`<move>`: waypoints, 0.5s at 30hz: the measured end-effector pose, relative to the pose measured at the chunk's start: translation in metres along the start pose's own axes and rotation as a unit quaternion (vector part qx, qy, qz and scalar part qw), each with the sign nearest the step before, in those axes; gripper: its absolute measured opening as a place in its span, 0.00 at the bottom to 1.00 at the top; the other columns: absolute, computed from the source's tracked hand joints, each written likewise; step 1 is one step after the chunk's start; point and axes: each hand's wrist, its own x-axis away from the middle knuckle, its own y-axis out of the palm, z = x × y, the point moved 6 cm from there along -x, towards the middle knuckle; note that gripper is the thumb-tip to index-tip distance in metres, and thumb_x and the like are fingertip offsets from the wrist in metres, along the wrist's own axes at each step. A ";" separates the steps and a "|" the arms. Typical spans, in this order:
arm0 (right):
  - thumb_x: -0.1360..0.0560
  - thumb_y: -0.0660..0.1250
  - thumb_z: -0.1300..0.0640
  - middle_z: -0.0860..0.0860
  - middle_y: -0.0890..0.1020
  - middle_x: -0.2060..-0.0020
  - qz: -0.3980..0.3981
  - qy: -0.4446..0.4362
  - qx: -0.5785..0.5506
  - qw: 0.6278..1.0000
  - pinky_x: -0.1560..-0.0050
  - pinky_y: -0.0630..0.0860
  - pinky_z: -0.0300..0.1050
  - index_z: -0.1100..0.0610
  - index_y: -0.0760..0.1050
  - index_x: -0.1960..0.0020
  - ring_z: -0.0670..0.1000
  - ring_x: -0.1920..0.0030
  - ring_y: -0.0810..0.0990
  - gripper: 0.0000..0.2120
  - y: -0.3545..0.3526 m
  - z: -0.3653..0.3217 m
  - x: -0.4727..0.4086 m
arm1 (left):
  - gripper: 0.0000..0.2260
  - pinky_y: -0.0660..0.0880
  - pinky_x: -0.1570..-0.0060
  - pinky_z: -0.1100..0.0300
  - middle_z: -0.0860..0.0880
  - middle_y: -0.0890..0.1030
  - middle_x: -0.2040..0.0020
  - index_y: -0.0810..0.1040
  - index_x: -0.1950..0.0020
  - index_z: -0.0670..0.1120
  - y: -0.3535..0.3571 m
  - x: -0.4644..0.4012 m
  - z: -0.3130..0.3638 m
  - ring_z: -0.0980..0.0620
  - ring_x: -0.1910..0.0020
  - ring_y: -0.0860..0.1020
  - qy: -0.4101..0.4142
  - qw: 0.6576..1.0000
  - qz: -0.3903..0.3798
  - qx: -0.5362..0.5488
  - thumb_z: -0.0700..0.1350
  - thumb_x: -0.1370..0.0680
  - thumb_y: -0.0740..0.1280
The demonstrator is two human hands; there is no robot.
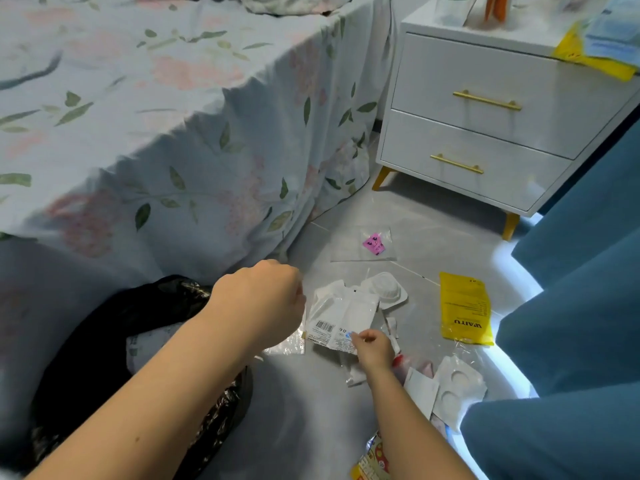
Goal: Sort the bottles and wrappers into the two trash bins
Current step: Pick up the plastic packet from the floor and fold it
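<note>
While right hand (369, 346) pinches white wrapper (341, 317) | left hand (266, 299) fisted, empty | black-lined bin (114, 327): 1 pale wrapper.

Grey tile floor (433, 237) carries the litter: clear bag with pink sticker (374, 244), white plastic tray (386, 289), white barcode pouch (341, 315), yellow pouch (465, 308), white blister card (457, 386). Black-lined bin (114, 327) and nightstand (485, 133) also stand on it.
</note>
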 end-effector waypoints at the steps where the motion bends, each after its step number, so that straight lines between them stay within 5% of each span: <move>1: 0.26 0.69 0.60 0.53 0.78 0.60 0.017 -0.015 -0.017 1.000 0.57 0.68 0.40 0.58 0.74 0.57 0.54 0.56 0.77 0.05 -0.006 -0.008 0.003 | 0.11 0.70 0.54 0.57 0.50 0.75 0.47 0.76 0.45 0.51 0.000 0.000 -0.002 0.44 0.50 0.76 -0.001 1.000 -0.002 0.000 0.51 0.20 0.56; 6: 0.23 0.64 0.61 0.56 0.79 0.50 0.010 -0.063 -0.061 0.996 0.47 0.75 0.47 0.58 0.67 0.36 0.58 0.49 0.79 0.17 -0.029 -0.069 0.026 | 0.11 0.72 0.53 0.56 0.51 0.76 0.49 0.77 0.48 0.52 -0.010 0.004 -0.010 0.45 0.50 0.77 -0.017 0.998 -0.012 0.053 0.52 0.21 0.57; 10: 0.21 0.61 0.61 0.52 0.79 0.51 -0.028 -0.150 -0.068 0.986 0.44 0.76 0.49 0.55 0.67 0.32 0.53 0.51 0.78 0.18 -0.052 -0.148 0.052 | 0.10 0.73 0.53 0.56 0.51 0.78 0.45 0.76 0.44 0.52 -0.022 0.009 -0.018 0.47 0.48 0.77 -0.030 0.992 0.001 0.121 0.53 0.22 0.60; 15: 0.19 0.56 0.60 0.56 0.80 0.45 -0.099 -0.212 -0.134 0.963 0.64 0.79 0.42 0.51 0.68 0.33 0.52 0.52 0.82 0.15 -0.082 -0.234 0.111 | 0.19 0.73 0.45 0.53 0.46 0.74 0.39 0.70 0.36 0.45 -0.036 0.025 -0.027 0.44 0.41 0.75 -0.052 0.977 0.045 0.201 0.56 0.21 0.60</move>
